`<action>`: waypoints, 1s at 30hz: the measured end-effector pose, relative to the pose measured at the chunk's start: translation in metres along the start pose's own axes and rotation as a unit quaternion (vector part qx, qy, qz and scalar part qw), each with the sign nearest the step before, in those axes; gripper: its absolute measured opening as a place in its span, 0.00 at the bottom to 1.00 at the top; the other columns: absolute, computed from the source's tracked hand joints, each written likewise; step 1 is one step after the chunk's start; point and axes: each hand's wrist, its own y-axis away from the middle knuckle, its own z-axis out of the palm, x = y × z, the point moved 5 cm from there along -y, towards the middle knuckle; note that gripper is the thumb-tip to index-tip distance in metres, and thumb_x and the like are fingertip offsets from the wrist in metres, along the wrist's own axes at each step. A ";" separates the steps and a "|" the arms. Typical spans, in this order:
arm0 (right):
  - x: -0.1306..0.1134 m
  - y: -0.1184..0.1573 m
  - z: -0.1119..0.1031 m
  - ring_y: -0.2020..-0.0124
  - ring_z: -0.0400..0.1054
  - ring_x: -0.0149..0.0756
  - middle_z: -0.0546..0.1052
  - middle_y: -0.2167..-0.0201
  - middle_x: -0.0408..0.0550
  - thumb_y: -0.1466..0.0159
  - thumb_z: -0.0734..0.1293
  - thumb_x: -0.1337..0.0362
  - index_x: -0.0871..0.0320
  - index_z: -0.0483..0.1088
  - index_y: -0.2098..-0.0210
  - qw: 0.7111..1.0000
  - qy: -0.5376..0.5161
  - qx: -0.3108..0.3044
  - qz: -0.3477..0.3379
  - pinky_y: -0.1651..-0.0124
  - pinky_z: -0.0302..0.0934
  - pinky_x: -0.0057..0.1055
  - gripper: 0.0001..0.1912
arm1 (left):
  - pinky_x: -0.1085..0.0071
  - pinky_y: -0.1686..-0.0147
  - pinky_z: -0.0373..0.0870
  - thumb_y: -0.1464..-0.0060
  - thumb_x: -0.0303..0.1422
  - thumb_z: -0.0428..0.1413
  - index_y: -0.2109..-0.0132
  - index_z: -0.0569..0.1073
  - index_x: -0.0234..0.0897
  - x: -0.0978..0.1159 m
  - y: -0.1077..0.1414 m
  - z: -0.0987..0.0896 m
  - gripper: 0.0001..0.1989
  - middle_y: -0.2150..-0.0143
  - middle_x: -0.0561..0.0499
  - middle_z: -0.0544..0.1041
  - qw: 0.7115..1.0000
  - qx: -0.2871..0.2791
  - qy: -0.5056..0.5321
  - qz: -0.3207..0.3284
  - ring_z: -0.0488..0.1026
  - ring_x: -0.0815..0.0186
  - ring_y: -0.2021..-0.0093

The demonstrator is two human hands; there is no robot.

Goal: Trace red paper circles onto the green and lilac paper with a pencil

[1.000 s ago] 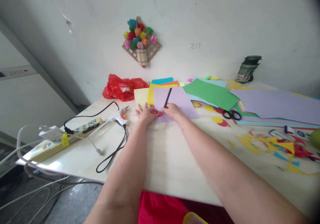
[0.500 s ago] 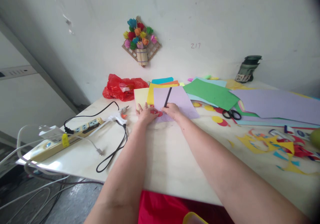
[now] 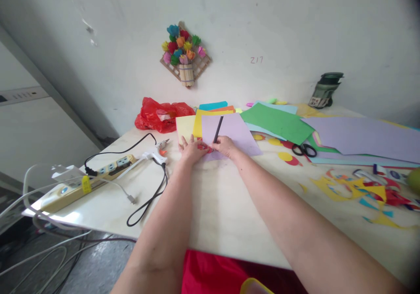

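Note:
My right hand (image 3: 225, 146) grips a dark pencil (image 3: 218, 130), its lower end down at the front part of a lilac sheet (image 3: 236, 132). My left hand (image 3: 193, 150) lies with fingers spread, pressing a small red paper piece (image 3: 206, 148) at the sheet's left front edge. Faint curved lines show on the lilac paper between the hands. Under and behind it lie a yellow sheet (image 3: 198, 125) and a pale cream sheet (image 3: 184, 127). The pencil's tip is too small to make out.
A white glue gun (image 3: 155, 155) and a power strip (image 3: 98, 176) with cords are at left. Black-handled scissors (image 3: 304, 150), green paper (image 3: 278, 121), yellow paper scraps (image 3: 348, 189) and a dark bottle (image 3: 326, 90) stand or lie at right. A red plastic bag (image 3: 160, 114) sits at the back.
The pencil has shifted slightly left and its top leans a little differently, with my right hand following. My left hand and the lilac sheet stay put.

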 end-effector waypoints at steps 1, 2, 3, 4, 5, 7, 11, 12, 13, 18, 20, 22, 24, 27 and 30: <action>0.000 0.000 0.000 0.68 0.68 0.33 0.75 0.74 0.43 0.50 0.63 0.57 0.57 0.72 0.71 1.000 -0.001 -0.001 -0.001 0.61 0.58 0.29 0.12 | 0.47 0.46 0.29 0.59 0.53 0.52 0.58 0.71 0.54 0.000 0.000 0.000 0.20 0.37 0.60 0.46 1.000 0.000 0.001 0.000 0.25 0.48 0.40; -0.001 0.000 0.000 0.68 0.68 0.33 0.75 0.74 0.43 0.50 0.63 0.57 0.56 0.72 0.71 1.000 -0.002 -0.003 -0.002 0.61 0.58 0.29 0.12 | 0.47 0.46 0.29 0.59 0.52 0.52 0.58 0.71 0.54 0.000 0.000 0.000 0.20 0.37 0.60 0.46 1.000 -0.002 0.002 0.000 0.25 0.49 0.40; -0.001 0.001 0.000 0.68 0.68 0.33 0.75 0.73 0.43 0.50 0.63 0.57 0.56 0.72 0.71 1.000 -0.002 -0.002 -0.002 0.61 0.58 0.29 0.12 | 0.47 0.46 0.29 0.59 0.52 0.52 0.58 0.71 0.54 0.000 0.000 0.000 0.20 0.37 0.60 0.45 1.000 -0.004 0.002 -0.001 0.25 0.49 0.40; -0.001 0.001 0.000 0.68 0.68 0.33 0.75 0.73 0.43 0.50 0.63 0.57 0.56 0.73 0.71 1.000 -0.002 -0.002 -0.002 0.61 0.58 0.29 0.12 | 0.47 0.46 0.29 0.59 0.52 0.52 0.58 0.71 0.54 0.000 0.000 0.000 0.20 0.37 0.60 0.45 1.000 -0.005 0.002 -0.001 0.25 0.48 0.40; -0.001 0.001 -0.001 0.68 0.68 0.33 0.75 0.74 0.43 0.50 0.64 0.57 0.56 0.73 0.71 1.000 -0.001 -0.001 -0.003 0.61 0.58 0.28 0.12 | 0.47 0.46 0.29 0.59 0.52 0.52 0.58 0.71 0.53 0.000 0.000 0.000 0.20 0.37 0.60 0.45 1.000 -0.006 0.002 0.000 0.25 0.48 0.40; -0.002 0.001 -0.001 0.68 0.68 0.33 0.75 0.74 0.43 0.50 0.64 0.57 0.56 0.73 0.71 1.000 0.003 0.000 -0.003 0.61 0.58 0.28 0.12 | 0.47 0.46 0.29 0.59 0.52 0.52 0.59 0.71 0.53 0.000 -0.001 0.000 0.20 0.37 0.60 0.46 1.000 -0.005 0.002 0.003 0.25 0.48 0.40; -0.003 0.002 -0.002 0.68 0.68 0.32 0.75 0.75 0.42 0.51 0.64 0.56 0.56 0.73 0.71 1.000 0.016 0.004 0.001 0.61 0.58 0.27 0.12 | 0.48 0.46 0.30 0.60 0.53 0.52 0.58 0.70 0.53 0.000 -0.001 0.001 0.21 0.38 0.60 0.46 1.000 0.000 -0.003 -0.005 0.26 0.49 0.40; -0.003 0.002 -0.002 0.68 0.68 0.32 0.75 0.75 0.42 0.51 0.64 0.56 0.56 0.73 0.71 1.000 0.018 0.004 0.001 0.61 0.58 0.27 0.12 | 0.48 0.46 0.30 0.60 0.53 0.52 0.58 0.70 0.53 0.000 -0.001 0.001 0.21 0.38 0.60 0.46 1.000 -0.001 -0.005 -0.006 0.26 0.49 0.40; -0.004 0.002 -0.002 0.68 0.68 0.32 0.75 0.75 0.42 0.51 0.64 0.56 0.56 0.73 0.71 1.000 0.018 0.003 0.000 0.61 0.58 0.27 0.12 | 0.47 0.46 0.30 0.60 0.53 0.51 0.58 0.70 0.54 0.000 -0.001 0.001 0.21 0.38 0.60 0.46 1.000 -0.002 -0.006 -0.006 0.26 0.48 0.40; -0.003 0.002 -0.001 0.68 0.68 0.32 0.75 0.74 0.43 0.50 0.64 0.56 0.56 0.73 0.70 1.000 0.012 -0.001 -0.005 0.61 0.57 0.28 0.12 | 0.47 0.46 0.30 0.59 0.53 0.51 0.58 0.70 0.53 -0.001 -0.002 0.001 0.21 0.37 0.60 0.46 1.000 -0.007 -0.006 -0.003 0.26 0.48 0.40; -0.003 0.002 -0.001 0.68 0.68 0.33 0.76 0.73 0.43 0.50 0.64 0.56 0.56 0.73 0.70 1.000 0.009 -0.003 -0.007 0.61 0.57 0.28 0.12 | 0.47 0.46 0.30 0.60 0.52 0.52 0.58 0.70 0.53 -0.001 -0.002 0.001 0.21 0.38 0.59 0.46 1.000 -0.004 -0.006 -0.003 0.26 0.48 0.40; -0.003 0.002 -0.001 0.67 0.68 0.33 0.76 0.73 0.43 0.50 0.64 0.56 0.56 0.73 0.70 1.000 0.008 -0.003 -0.006 0.61 0.57 0.28 0.12 | 0.47 0.46 0.30 0.60 0.52 0.52 0.58 0.70 0.53 -0.001 -0.002 0.001 0.21 0.38 0.59 0.47 1.000 0.001 -0.007 -0.003 0.26 0.48 0.40; -0.003 0.002 -0.001 0.67 0.68 0.32 0.76 0.73 0.43 0.50 0.64 0.57 0.55 0.73 0.69 1.000 0.009 -0.001 -0.004 0.60 0.57 0.28 0.12 | 0.47 0.46 0.30 0.60 0.53 0.52 0.58 0.70 0.53 -0.001 -0.001 0.001 0.21 0.38 0.59 0.47 1.000 0.002 -0.008 -0.002 0.26 0.48 0.40; -0.004 0.003 -0.002 0.67 0.68 0.32 0.75 0.74 0.42 0.50 0.64 0.57 0.55 0.73 0.70 1.000 0.015 -0.002 -0.002 0.60 0.57 0.29 0.12 | 0.47 0.46 0.31 0.59 0.53 0.51 0.58 0.70 0.54 0.000 -0.001 0.000 0.20 0.38 0.61 0.47 1.000 -0.002 -0.007 0.002 0.26 0.48 0.40; -0.004 0.002 -0.002 0.67 0.68 0.32 0.76 0.73 0.42 0.50 0.64 0.58 0.55 0.73 0.70 1.000 0.012 -0.003 -0.002 0.60 0.57 0.28 0.11 | 0.47 0.46 0.30 0.60 0.53 0.52 0.58 0.70 0.54 -0.001 -0.001 0.001 0.20 0.38 0.61 0.46 1.000 -0.005 -0.003 0.002 0.26 0.48 0.40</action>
